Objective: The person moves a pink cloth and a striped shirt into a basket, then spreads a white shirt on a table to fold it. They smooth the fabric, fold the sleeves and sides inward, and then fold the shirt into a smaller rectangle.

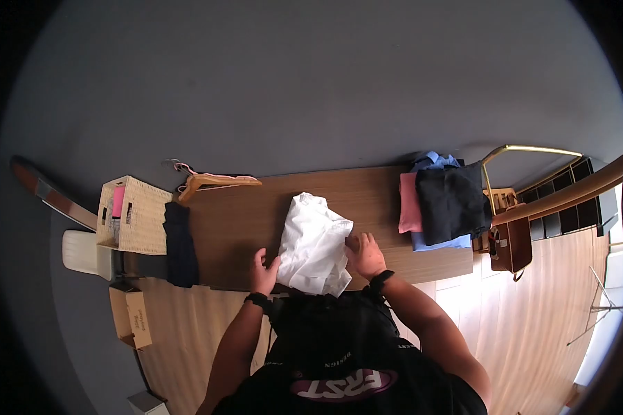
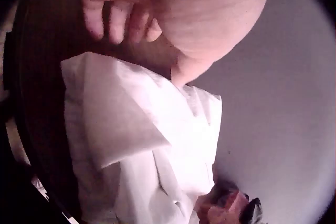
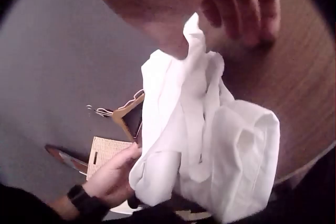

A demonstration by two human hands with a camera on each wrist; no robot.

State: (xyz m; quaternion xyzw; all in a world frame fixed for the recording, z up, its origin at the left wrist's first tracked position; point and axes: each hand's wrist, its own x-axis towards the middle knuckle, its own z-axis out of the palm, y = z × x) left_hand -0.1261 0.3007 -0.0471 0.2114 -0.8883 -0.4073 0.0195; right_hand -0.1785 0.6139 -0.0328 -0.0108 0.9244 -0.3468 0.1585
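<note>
A white garment (image 1: 314, 242), likely a shirt, lies loosely folded on the brown table in front of the person. At its left edge is the left hand (image 1: 264, 272); in the left wrist view the thumb (image 2: 190, 70) meets the cloth while the loosely bent fingers stay off it. On the opposite side, the right hand (image 1: 367, 256) has its thumb at the garment's edge. The right wrist view shows its fingers (image 3: 251, 19) down at the tabletop, with a white cloth corner sticking up between thumb and fingers. Folds and a flap show on the garment.
Wooden hangers (image 1: 218, 181) lie at the back left, by a wicker basket (image 1: 145, 218) and dark folded clothing (image 1: 180, 242). Stacked folded clothes (image 1: 453, 204) sit at the table's right end. A brown bag (image 1: 511, 245) and a gold-coloured frame (image 1: 533, 147) stand beyond it.
</note>
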